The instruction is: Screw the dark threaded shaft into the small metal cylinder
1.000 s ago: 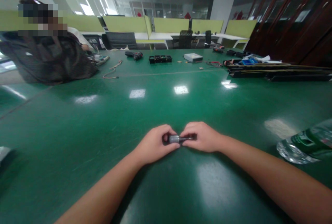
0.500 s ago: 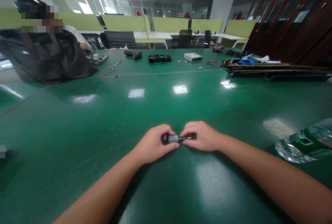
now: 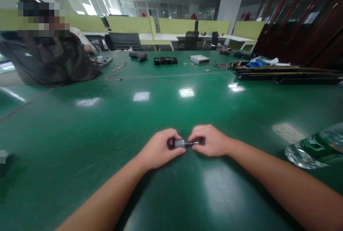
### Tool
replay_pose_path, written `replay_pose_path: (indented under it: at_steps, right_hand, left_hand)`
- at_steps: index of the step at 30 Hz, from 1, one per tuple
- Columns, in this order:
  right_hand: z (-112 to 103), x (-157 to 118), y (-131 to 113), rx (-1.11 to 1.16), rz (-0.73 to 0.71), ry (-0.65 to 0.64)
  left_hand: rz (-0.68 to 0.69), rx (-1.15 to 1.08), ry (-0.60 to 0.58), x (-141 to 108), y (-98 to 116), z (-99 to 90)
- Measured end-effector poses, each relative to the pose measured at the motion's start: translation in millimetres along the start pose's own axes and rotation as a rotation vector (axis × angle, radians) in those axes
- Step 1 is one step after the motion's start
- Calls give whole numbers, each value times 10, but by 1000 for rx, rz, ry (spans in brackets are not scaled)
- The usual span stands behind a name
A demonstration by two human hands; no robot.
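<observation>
A small dark cylindrical tool (image 3: 179,143) with a grey band and a thin shaft lies level between my hands, just above or on the green table (image 3: 160,113). My left hand (image 3: 162,149) pinches its thicker left part between thumb and fingers. At the thin right end, my right hand (image 3: 210,140) has its thumb and fingers closed round the shaft. The shaft's tip is partly hidden inside the curled right fingers.
A water bottle (image 3: 318,147) lies at the right. Far back are a dark bag (image 3: 53,61), a power drill (image 3: 138,56), black blocks (image 3: 165,60), a white box (image 3: 199,59) and long black strips (image 3: 281,74). A person sits behind the bag.
My right hand has shifted very slightly to the right along the shaft, and more of the thin metal part shows. My left hand keeps its grip.
</observation>
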State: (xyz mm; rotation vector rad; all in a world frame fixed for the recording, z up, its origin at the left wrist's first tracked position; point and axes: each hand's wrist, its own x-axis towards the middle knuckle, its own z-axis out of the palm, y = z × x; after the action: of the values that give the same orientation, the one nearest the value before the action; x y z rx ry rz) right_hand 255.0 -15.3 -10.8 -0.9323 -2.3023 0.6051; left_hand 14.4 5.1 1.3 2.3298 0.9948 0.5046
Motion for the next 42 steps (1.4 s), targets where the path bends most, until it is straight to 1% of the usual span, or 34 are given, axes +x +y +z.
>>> replay_pose_path:
  at_steps: [10, 34, 42]
  right_hand:
    - [-3, -3, 2, -11, 44, 2]
    - [-62, -30, 55, -11, 46, -4]
    - [-131, -50, 142, -34, 92, 4]
  left_hand:
    - [-1, 7, 1, 0, -8, -1]
    - [0, 11, -8, -5, 5, -5]
    - [-4, -16, 1, -5, 5, 8]
